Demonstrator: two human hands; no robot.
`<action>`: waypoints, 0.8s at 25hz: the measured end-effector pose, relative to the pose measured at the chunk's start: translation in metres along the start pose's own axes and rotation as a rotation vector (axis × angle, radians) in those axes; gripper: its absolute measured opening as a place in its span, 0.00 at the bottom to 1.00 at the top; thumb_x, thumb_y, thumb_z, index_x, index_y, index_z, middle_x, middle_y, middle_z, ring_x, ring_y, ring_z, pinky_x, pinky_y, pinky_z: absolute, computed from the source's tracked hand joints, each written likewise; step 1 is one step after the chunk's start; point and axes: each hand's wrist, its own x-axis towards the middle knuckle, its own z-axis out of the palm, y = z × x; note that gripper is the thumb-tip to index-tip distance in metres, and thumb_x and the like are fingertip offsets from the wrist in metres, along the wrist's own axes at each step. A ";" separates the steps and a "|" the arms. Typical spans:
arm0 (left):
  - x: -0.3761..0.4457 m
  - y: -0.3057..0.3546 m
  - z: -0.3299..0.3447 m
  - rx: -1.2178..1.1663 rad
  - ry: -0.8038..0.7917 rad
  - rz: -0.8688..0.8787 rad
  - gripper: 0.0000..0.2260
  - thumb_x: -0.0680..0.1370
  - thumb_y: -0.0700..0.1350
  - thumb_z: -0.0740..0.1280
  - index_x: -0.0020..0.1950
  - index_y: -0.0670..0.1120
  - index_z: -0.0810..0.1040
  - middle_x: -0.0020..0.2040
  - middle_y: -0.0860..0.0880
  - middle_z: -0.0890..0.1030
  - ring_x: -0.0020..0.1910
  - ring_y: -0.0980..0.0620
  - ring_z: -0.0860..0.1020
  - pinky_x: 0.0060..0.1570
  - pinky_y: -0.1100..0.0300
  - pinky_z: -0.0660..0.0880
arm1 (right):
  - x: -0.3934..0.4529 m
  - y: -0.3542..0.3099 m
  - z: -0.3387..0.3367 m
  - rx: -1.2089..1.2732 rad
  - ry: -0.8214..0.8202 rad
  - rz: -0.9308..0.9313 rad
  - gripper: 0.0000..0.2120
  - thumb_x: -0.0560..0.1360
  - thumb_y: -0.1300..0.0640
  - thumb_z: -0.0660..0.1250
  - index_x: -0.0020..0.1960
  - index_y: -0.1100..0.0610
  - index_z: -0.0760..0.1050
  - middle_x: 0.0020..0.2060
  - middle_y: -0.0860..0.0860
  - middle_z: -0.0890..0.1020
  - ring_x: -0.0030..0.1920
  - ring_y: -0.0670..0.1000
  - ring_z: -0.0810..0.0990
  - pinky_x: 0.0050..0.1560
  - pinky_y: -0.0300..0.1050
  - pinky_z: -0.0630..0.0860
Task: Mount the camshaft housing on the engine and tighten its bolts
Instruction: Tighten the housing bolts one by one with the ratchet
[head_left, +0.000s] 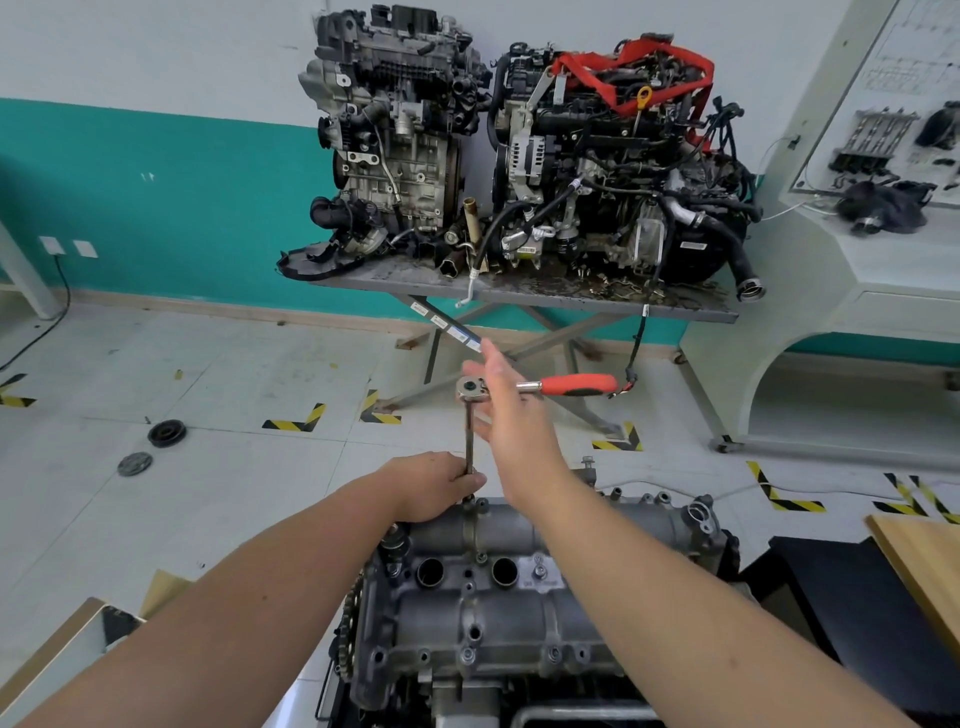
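The grey camshaft housing (498, 597) lies on top of the engine at the bottom centre, with two round plug holes facing me. A ratchet wrench (571, 385) with a red handle sits on a long upright extension bar (469, 441) that stands on a bolt at the housing's far edge. My left hand (434, 486) grips the lower end of the bar just above the housing. My right hand (506, 410) lies with straight fingers against the ratchet near its head, the handle sticking out to the right.
Two complete engines (519, 156) stand on a grey metal table (545, 299) against the teal wall. Pulley discs (166, 432) lie on the tiled floor at left. A white training console (857, 260) is at right, a wooden board (924, 561) at the right edge.
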 end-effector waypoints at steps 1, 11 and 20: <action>-0.001 0.001 -0.001 -0.005 -0.004 -0.011 0.21 0.82 0.64 0.51 0.48 0.52 0.76 0.45 0.55 0.77 0.46 0.52 0.75 0.51 0.52 0.70 | -0.003 0.003 -0.001 -0.106 -0.027 -0.123 0.11 0.81 0.40 0.57 0.60 0.24 0.70 0.67 0.37 0.74 0.65 0.36 0.74 0.63 0.39 0.72; -0.009 0.007 0.001 0.018 0.080 0.040 0.20 0.84 0.55 0.49 0.62 0.47 0.74 0.63 0.46 0.79 0.53 0.46 0.74 0.55 0.52 0.67 | 0.007 -0.022 0.007 -1.702 -0.055 -0.858 0.15 0.77 0.58 0.61 0.62 0.57 0.76 0.49 0.55 0.80 0.53 0.60 0.79 0.66 0.61 0.68; -0.004 0.003 0.006 0.182 0.080 -0.009 0.23 0.81 0.66 0.45 0.52 0.55 0.74 0.55 0.51 0.81 0.54 0.47 0.77 0.49 0.52 0.68 | 0.020 -0.058 0.015 -0.551 -0.114 0.312 0.05 0.81 0.59 0.58 0.51 0.59 0.71 0.34 0.55 0.85 0.36 0.53 0.85 0.44 0.49 0.75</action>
